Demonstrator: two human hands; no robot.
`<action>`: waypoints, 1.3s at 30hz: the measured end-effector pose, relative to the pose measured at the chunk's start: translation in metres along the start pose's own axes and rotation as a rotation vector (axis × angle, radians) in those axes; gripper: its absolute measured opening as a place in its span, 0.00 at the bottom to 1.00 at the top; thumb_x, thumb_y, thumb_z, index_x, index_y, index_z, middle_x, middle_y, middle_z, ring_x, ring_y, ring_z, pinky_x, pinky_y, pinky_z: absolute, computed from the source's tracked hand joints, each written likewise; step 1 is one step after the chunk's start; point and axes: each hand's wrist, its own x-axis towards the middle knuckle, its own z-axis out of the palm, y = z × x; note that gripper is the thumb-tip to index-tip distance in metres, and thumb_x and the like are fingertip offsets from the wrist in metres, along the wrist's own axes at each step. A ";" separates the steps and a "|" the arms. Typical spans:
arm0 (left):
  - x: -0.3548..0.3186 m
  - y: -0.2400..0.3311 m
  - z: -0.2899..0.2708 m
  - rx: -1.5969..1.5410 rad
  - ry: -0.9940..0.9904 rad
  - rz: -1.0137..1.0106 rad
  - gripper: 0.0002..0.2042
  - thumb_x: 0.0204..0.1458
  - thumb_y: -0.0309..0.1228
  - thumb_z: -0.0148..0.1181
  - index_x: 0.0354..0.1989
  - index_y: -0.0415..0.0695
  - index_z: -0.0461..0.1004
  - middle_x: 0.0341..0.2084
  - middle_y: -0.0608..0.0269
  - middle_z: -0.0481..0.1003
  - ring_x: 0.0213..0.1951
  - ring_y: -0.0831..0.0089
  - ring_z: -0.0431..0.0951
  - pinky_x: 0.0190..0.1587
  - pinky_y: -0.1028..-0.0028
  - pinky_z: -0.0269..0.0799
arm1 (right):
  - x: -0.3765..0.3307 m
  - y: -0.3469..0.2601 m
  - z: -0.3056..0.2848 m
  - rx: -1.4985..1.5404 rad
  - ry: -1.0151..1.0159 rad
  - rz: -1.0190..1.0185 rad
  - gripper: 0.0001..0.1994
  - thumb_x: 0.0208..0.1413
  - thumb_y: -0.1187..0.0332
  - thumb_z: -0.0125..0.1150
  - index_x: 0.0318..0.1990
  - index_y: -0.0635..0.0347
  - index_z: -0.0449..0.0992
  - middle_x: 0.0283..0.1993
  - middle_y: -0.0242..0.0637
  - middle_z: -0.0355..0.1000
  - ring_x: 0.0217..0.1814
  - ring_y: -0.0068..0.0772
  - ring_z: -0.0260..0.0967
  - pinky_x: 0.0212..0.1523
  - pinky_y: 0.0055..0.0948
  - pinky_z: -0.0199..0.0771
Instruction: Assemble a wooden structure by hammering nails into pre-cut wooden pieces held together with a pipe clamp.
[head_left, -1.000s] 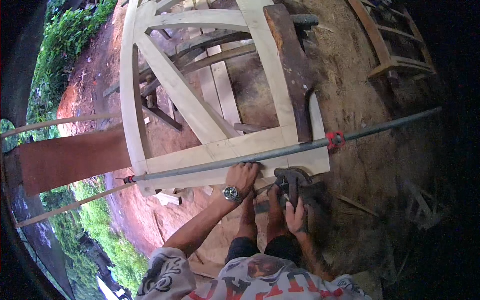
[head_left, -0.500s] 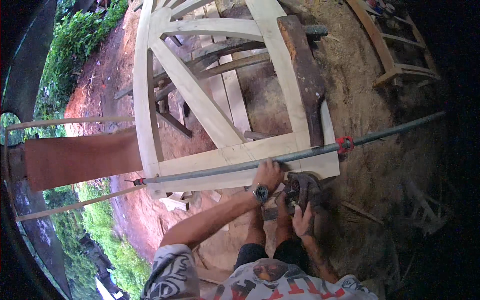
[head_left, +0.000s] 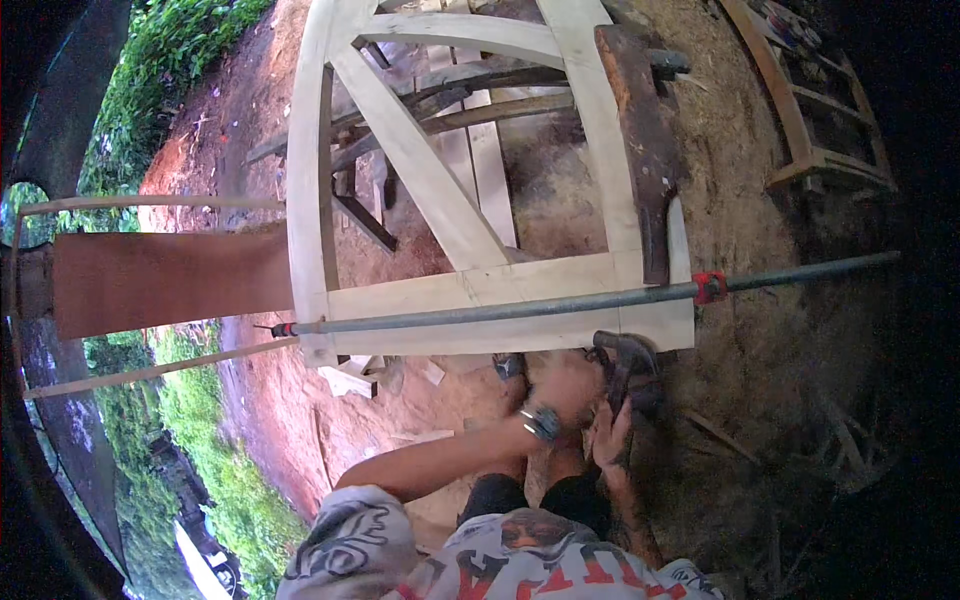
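A long grey pipe clamp [head_left: 500, 313] with red fittings lies across the pale bottom rail [head_left: 420, 345] of a wooden frame. Blurred by motion, my left hand [head_left: 568, 388] is just below that rail and apart from the pipe; its fingers cannot be made out. My right hand [head_left: 610, 436], low and to the right, is closed on the handle of what looks like a dark hammer [head_left: 622, 375]. The hammer's head is up, close to the rail's lower edge near its right end. My left hand is right beside the hammer.
A dark, worn timber piece [head_left: 640, 130] lies along the frame's right stile. Rough poles [head_left: 450, 95] run beneath the frame. A brown panel [head_left: 170, 280] is at left, another wooden frame [head_left: 800, 120] at upper right. Wood offcuts [head_left: 350, 378] lie on the dirt floor.
My left hand has come off the pipe clamp and moved down and right, beside the hammer. The view has shifted a little. My right hand stays on the hammer.
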 end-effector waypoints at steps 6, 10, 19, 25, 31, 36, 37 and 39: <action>-0.052 -0.100 -0.018 -1.252 0.400 -0.126 0.10 0.57 0.26 0.54 0.47 0.41 0.68 0.27 0.57 0.78 0.31 0.69 0.79 0.36 0.70 0.73 | 0.017 -0.102 -0.027 0.581 -0.261 0.301 0.24 0.63 0.56 0.53 0.60 0.60 0.59 0.29 0.29 0.65 0.13 0.15 0.52 0.10 0.20 0.54; -0.058 -0.080 -0.044 -1.655 0.405 -0.065 0.11 0.60 0.29 0.53 0.48 0.40 0.66 0.28 0.57 0.78 0.31 0.75 0.76 0.37 0.75 0.72 | 0.023 -0.130 -0.038 0.529 -0.195 0.329 0.17 0.64 0.59 0.49 0.53 0.61 0.64 0.22 0.26 0.60 0.13 0.16 0.53 0.12 0.22 0.54; -0.072 -0.074 -0.030 -1.859 0.412 -0.049 0.14 0.59 0.32 0.55 0.50 0.41 0.64 0.32 0.53 0.78 0.34 0.71 0.76 0.40 0.73 0.71 | 0.017 -0.122 -0.034 0.566 -0.206 0.347 0.13 0.65 0.58 0.48 0.49 0.56 0.64 0.21 0.25 0.58 0.12 0.18 0.54 0.10 0.21 0.55; -0.080 -0.076 0.018 -1.760 0.409 -0.127 0.09 0.60 0.33 0.53 0.40 0.39 0.71 0.29 0.57 0.79 0.33 0.73 0.78 0.37 0.74 0.72 | 0.015 -0.116 -0.033 0.579 -0.162 0.344 0.14 0.64 0.56 0.49 0.49 0.55 0.64 0.19 0.28 0.59 0.11 0.21 0.54 0.10 0.22 0.57; -0.124 -0.075 0.020 -1.341 0.438 -0.187 0.11 0.58 0.35 0.54 0.32 0.38 0.74 0.22 0.58 0.78 0.28 0.73 0.78 0.34 0.72 0.71 | 0.022 -0.132 -0.029 0.419 -0.167 0.325 0.16 0.62 0.55 0.53 0.44 0.58 0.63 0.17 0.30 0.59 0.09 0.24 0.58 0.09 0.29 0.61; -0.169 -0.094 0.044 -1.019 0.617 -0.274 0.12 0.58 0.40 0.52 0.35 0.43 0.74 0.25 0.52 0.76 0.32 0.57 0.76 0.35 0.64 0.70 | 0.027 -0.152 -0.028 0.141 -0.278 0.158 0.15 0.57 0.60 0.61 0.37 0.62 0.65 0.15 0.32 0.62 0.10 0.25 0.61 0.11 0.30 0.65; -0.177 -0.099 0.045 -1.037 0.654 -0.279 0.12 0.58 0.40 0.52 0.35 0.43 0.74 0.25 0.52 0.76 0.32 0.57 0.76 0.35 0.64 0.70 | 0.025 -0.128 -0.036 0.026 -0.268 -0.006 0.16 0.56 0.59 0.62 0.36 0.62 0.66 0.16 0.32 0.64 0.13 0.27 0.63 0.14 0.32 0.67; -0.195 -0.115 0.060 -1.089 0.795 -0.308 0.13 0.58 0.42 0.50 0.36 0.44 0.73 0.27 0.47 0.75 0.35 0.49 0.75 0.38 0.59 0.69 | 0.026 -0.134 -0.036 -0.105 -0.316 -0.202 0.16 0.54 0.59 0.64 0.35 0.62 0.67 0.18 0.33 0.65 0.15 0.28 0.66 0.17 0.34 0.68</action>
